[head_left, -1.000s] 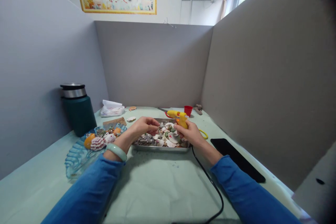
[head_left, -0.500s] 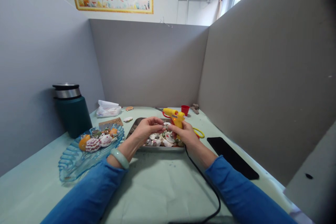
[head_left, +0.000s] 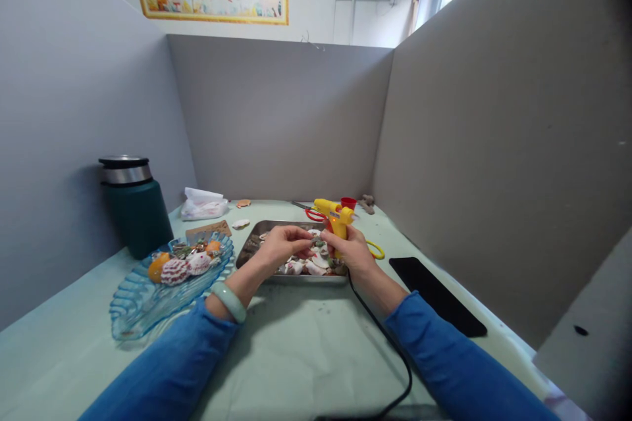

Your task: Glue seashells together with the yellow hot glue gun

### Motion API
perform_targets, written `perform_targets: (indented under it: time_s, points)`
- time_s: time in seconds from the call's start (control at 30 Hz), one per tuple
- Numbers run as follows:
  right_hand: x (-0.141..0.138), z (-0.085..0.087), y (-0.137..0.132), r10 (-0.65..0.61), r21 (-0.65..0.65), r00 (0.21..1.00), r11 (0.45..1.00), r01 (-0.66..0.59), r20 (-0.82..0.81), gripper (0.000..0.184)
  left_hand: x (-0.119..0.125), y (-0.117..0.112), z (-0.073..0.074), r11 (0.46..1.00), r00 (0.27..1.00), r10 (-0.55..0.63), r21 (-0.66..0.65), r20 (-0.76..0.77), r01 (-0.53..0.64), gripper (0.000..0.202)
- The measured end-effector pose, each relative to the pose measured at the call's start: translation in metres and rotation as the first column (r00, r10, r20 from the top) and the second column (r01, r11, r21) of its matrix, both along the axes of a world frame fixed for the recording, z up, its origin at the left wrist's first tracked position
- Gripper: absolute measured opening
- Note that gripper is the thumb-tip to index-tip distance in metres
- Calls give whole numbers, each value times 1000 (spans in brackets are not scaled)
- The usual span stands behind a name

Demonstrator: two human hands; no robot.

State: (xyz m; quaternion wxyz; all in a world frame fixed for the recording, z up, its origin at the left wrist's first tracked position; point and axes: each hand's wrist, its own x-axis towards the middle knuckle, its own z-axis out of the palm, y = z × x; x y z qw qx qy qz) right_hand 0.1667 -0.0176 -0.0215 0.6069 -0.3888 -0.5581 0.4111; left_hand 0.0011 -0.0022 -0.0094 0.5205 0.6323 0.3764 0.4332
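Observation:
My right hand is wrapped round the handle of a yellow glue gun, its nozzle pointing right and its black cord running down toward me. To the left, my left hand hovers above a metal tray, thumb and fingertips drawn together. Whatever is in that pinch, if anything, is too small to make out. A short gap separates the fingertips of both hands. Seashells of several kinds, mostly white, fill the part of the tray below my hands; my fingers hide some of them.
At left, a blue glass dish bears shells and orange pieces. Behind it stands a dark green flask, near a tissue pack. Red-handled scissors and a red cup lie beyond the tray. A black phone-like slab is at right.
My left hand has drawn slightly left, away from my right hand, so their fingertips are farther apart. The glue gun has shifted a little to the right in my right hand.

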Motion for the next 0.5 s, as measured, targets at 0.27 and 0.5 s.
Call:
perform_targets:
  time_s: [0.27,0.5]
  points:
    - [0,0,1,20,-35,999,999,-22,-49,37,1,-1,0,995,997,69,79,-22,-67,24]
    - [0,1,0,-34,-45,999,998,34,-1,34,0,-2,-2,979,979,81,200,-188,-43,27]
